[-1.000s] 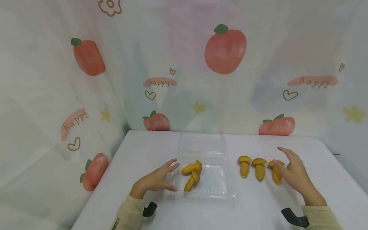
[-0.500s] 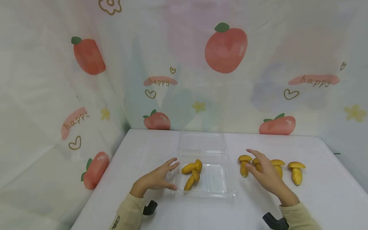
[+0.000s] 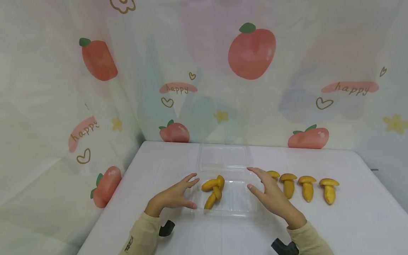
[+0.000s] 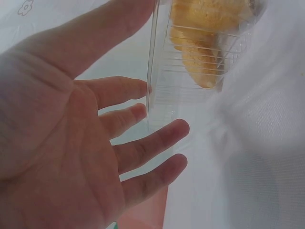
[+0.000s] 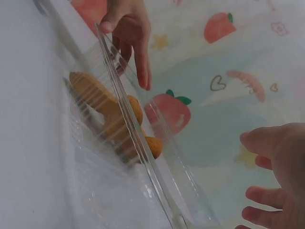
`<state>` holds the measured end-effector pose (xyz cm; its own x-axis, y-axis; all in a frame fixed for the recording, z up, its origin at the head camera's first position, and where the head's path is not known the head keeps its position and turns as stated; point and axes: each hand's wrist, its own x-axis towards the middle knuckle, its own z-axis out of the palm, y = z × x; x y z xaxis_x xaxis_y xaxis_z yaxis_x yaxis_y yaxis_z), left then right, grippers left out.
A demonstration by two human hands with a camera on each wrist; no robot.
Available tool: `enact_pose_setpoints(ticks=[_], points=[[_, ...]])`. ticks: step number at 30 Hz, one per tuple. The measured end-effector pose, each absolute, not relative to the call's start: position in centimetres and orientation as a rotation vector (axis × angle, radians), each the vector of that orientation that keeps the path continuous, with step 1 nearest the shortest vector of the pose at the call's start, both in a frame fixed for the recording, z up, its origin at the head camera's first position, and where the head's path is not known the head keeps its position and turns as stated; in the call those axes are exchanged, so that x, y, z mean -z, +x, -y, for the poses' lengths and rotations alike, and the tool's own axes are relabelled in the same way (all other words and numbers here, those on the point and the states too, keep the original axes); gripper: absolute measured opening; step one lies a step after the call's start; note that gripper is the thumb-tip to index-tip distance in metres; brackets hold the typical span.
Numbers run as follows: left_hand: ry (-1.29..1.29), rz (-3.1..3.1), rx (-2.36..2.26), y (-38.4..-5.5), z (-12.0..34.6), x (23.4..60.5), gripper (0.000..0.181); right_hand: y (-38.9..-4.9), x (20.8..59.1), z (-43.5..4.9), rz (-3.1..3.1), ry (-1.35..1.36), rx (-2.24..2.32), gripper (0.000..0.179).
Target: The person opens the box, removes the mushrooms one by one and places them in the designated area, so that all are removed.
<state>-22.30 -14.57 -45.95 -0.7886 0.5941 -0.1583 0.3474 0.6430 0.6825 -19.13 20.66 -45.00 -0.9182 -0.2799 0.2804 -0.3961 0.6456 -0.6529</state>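
A clear plastic clamshell box (image 3: 236,198) lies on the white table with its lid (image 3: 223,156) laid back. Two yellow-brown mushrooms (image 3: 210,185) sit crossed in its left half. My left hand (image 3: 173,197) is at the box's left side, fingers spread and thumb near the front corner; the left wrist view shows its fingertips (image 4: 178,129) by the clear wall. Over the box's right edge is my right hand (image 3: 271,194), fingers extended and holding nothing. Beyond it stands a row of several similar mushrooms (image 3: 307,189), the leftmost (image 3: 273,174) partly hidden by that hand.
The white table (image 3: 242,237) reaches back to a cloth backdrop (image 3: 204,117) printed with fruit and "happy" lettering. Another cloth side (image 3: 41,159) borders the table's left. Black wrist mounts (image 3: 166,228) project below both sleeves.
My right hand has moved left from the rightmost mushroom, across the row, to the box's right edge. The mushrooms and my left hand stay where they were.
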Motion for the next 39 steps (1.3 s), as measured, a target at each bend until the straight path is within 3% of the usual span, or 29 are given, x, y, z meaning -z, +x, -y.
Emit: enact_pose_setpoints(ticks=[18,39], points=[[0.728,-2.505,-0.923,-22.2,14.5,45.9,0.095,-19.2,46.4,-15.9,2.765,0.757,-1.201,0.052],[0.789,-2.512,-0.925,-22.1,14.4,45.7,0.093,-20.3,47.3,-14.0,2.886,1.024,-1.221,0.047]])
